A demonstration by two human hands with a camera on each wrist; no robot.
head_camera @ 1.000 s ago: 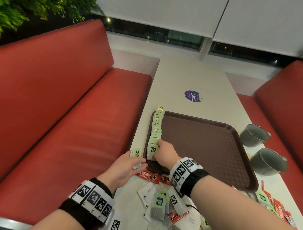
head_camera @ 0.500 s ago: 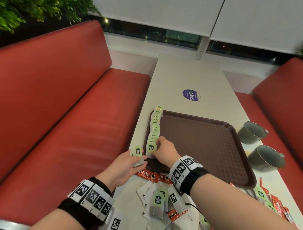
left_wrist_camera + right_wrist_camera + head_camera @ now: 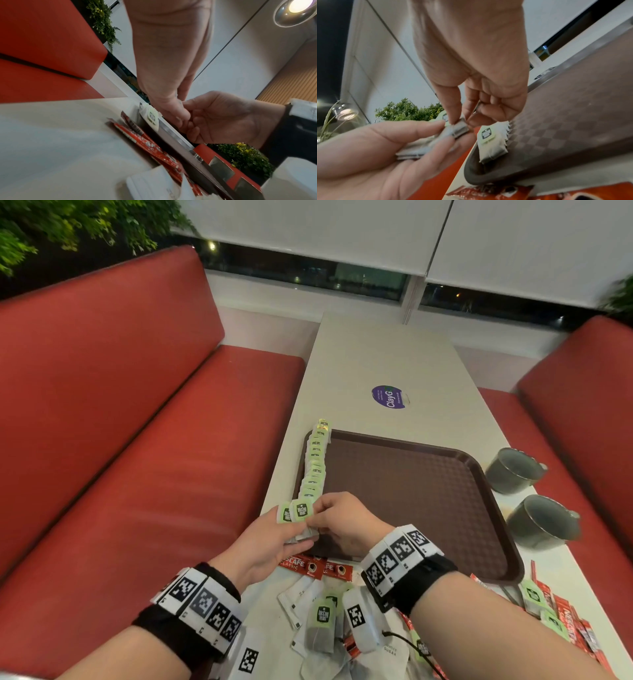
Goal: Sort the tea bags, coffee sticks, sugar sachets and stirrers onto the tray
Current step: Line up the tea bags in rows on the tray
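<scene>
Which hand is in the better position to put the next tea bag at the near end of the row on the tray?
Right. The right hand already pinches the top tea bag of the stack that the left hand holds, and it is over the tray, beside the row.

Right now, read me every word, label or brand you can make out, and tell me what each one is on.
"ClayG": purple round sticker on the table; its smaller print is unreadable.
"NESCAFE CLASSIC", partly hidden: red coffee sticks below the tray.
"McCoy teas", blurred, uncertain: green tea bag tag.
"SUGAR": white sachet; the line above is too small.
</scene>
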